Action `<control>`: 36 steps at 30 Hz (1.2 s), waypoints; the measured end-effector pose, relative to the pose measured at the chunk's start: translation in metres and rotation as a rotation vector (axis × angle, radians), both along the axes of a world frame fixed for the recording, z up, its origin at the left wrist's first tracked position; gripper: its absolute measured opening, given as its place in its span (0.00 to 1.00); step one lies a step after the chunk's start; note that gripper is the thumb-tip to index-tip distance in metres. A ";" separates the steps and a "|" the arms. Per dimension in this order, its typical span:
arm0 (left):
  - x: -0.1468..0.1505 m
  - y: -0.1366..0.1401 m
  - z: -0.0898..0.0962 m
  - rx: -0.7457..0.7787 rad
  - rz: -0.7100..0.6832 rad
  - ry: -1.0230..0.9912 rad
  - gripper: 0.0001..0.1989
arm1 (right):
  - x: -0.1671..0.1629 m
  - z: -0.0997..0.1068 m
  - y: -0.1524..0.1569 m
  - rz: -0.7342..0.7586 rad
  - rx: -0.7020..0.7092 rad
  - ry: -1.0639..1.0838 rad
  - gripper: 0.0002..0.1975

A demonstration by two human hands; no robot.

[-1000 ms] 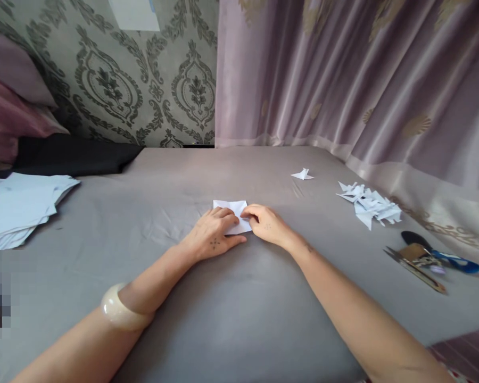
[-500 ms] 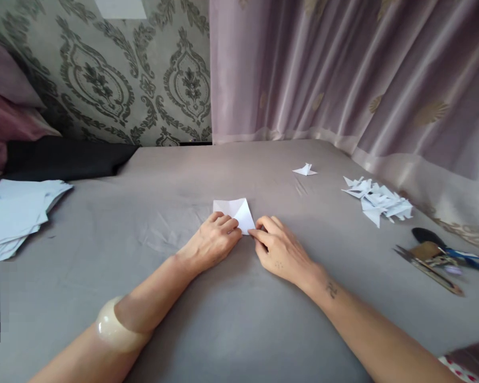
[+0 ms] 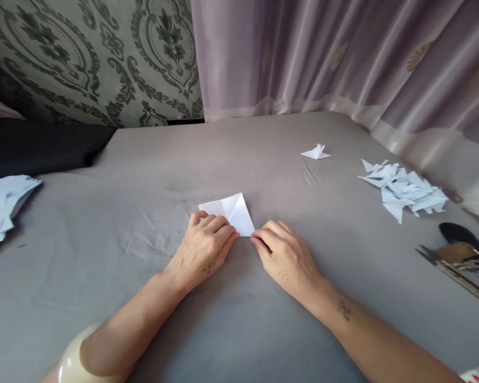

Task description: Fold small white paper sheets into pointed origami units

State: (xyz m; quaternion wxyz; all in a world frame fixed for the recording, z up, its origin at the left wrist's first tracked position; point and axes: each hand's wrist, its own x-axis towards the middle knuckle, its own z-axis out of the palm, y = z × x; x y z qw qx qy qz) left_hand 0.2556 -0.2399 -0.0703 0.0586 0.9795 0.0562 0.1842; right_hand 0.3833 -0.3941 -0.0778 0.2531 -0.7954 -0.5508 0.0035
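Observation:
A small white sheet of paper (image 3: 239, 215) with crease lines lies on the grey cloth surface (image 3: 223, 324) in front of me. Over its near left part, my left hand (image 3: 207, 239) presses with curled fingers, hiding that side of the sheet. The thumb and fingers of my right hand (image 3: 285, 250) pinch the sheet's near right corner.
A folded paper figure (image 3: 316, 152) sits at the back right, with a heap of similar paper figures (image 3: 407, 189) farther right. Nearer lie thread snips (image 3: 455, 274) and a dark rounded object (image 3: 457, 234). At the left are a paper stack (image 3: 3, 205) and black cloth (image 3: 43, 146).
The view has shifted, tipping downward. My right thumb and fingers have closed together at the paper's corner, and the paper sits slightly turned. My left hand stays on it.

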 end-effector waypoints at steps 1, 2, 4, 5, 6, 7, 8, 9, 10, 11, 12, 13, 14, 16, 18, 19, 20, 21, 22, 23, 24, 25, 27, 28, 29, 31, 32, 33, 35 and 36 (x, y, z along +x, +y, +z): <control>0.000 0.000 0.000 -0.015 0.016 0.006 0.14 | 0.000 -0.001 0.001 -0.012 0.005 0.023 0.09; 0.001 0.000 0.000 -0.030 0.032 0.012 0.14 | 0.001 -0.002 0.002 -0.024 0.009 0.048 0.08; 0.001 0.001 -0.001 -0.057 0.061 0.017 0.13 | 0.001 -0.003 0.003 -0.045 0.014 0.104 0.08; 0.002 0.001 -0.001 -0.067 0.075 0.016 0.13 | 0.001 -0.003 0.004 -0.058 0.015 0.132 0.08; 0.002 0.001 -0.001 -0.076 0.086 0.017 0.13 | 0.000 -0.003 0.004 -0.072 0.016 0.156 0.08; 0.002 0.001 -0.001 -0.086 0.095 0.020 0.13 | 0.000 -0.002 0.005 -0.086 0.018 0.177 0.08; 0.003 0.001 -0.002 -0.095 0.103 0.025 0.13 | 0.000 -0.002 0.006 -0.098 0.019 0.195 0.07; 0.003 0.002 -0.002 -0.104 0.110 0.032 0.13 | -0.001 -0.001 0.006 -0.110 0.019 0.210 0.07; 0.003 0.002 -0.002 -0.111 0.118 0.039 0.13 | -0.001 0.000 0.007 -0.124 0.018 0.224 0.07; 0.003 0.002 -0.002 -0.115 0.124 0.043 0.13 | -0.001 0.000 0.007 -0.136 0.017 0.233 0.07; 0.004 0.002 -0.002 -0.118 0.129 0.047 0.13 | -0.002 0.000 0.008 -0.147 0.015 0.239 0.07; 0.004 0.002 -0.002 -0.120 0.135 0.048 0.12 | -0.002 0.001 0.009 -0.157 0.013 0.243 0.07; 0.005 0.003 -0.002 -0.123 0.144 0.050 0.12 | -0.002 0.001 0.010 -0.167 0.010 0.245 0.07; 0.006 0.003 -0.002 -0.135 0.165 0.058 0.12 | -0.002 0.000 0.012 -0.178 0.005 0.242 0.06; 0.007 0.003 -0.002 -0.150 0.186 0.066 0.12 | -0.001 0.000 0.013 -0.188 -0.002 0.235 0.06; 0.007 0.003 -0.002 -0.156 0.192 0.068 0.12 | -0.001 0.000 0.014 -0.191 -0.005 0.232 0.06; 0.007 0.004 -0.003 -0.159 0.195 0.069 0.11 | -0.001 0.000 0.014 -0.191 -0.007 0.231 0.06; 0.008 0.004 -0.003 -0.160 0.197 0.067 0.11 | -0.001 0.000 0.015 -0.190 -0.007 0.231 0.06; 0.008 0.004 -0.004 -0.159 0.197 0.065 0.11 | -0.001 0.000 0.015 -0.189 -0.007 0.231 0.06; 0.008 0.004 -0.004 -0.159 0.196 0.065 0.11 | -0.001 0.000 0.015 -0.187 -0.007 0.232 0.06; 0.008 0.004 -0.005 -0.161 0.194 0.066 0.11 | -0.001 0.000 0.015 -0.189 -0.008 0.233 0.06; 0.009 0.004 -0.005 -0.163 0.192 0.070 0.11 | -0.001 0.000 0.016 -0.193 -0.011 0.236 0.06; 0.009 0.005 -0.006 -0.167 0.194 0.075 0.11 | 0.000 0.001 0.017 -0.201 -0.022 0.247 0.06; 0.009 0.005 -0.006 -0.166 0.195 0.076 0.11 | 0.000 0.003 0.017 -0.204 -0.031 0.258 0.06; 0.010 0.005 -0.006 -0.163 0.194 0.076 0.11 | 0.001 0.004 0.018 -0.207 -0.043 0.272 0.06; 0.010 0.006 -0.005 -0.155 0.186 0.074 0.11 | 0.004 0.008 0.019 -0.218 -0.087 0.317 0.07; 0.010 0.006 -0.005 -0.152 0.178 0.075 0.11 | 0.005 0.010 0.019 -0.228 -0.113 0.345 0.07; 0.010 0.006 -0.004 -0.149 0.171 0.078 0.12 | 0.007 0.013 0.019 -0.238 -0.140 0.375 0.07; 0.010 0.006 -0.003 -0.141 0.161 0.078 0.12 | 0.011 0.016 0.017 -0.259 -0.188 0.428 0.07; 0.011 0.006 -0.002 -0.139 0.161 0.080 0.12 | 0.013 0.018 0.016 -0.264 -0.205 0.450 0.06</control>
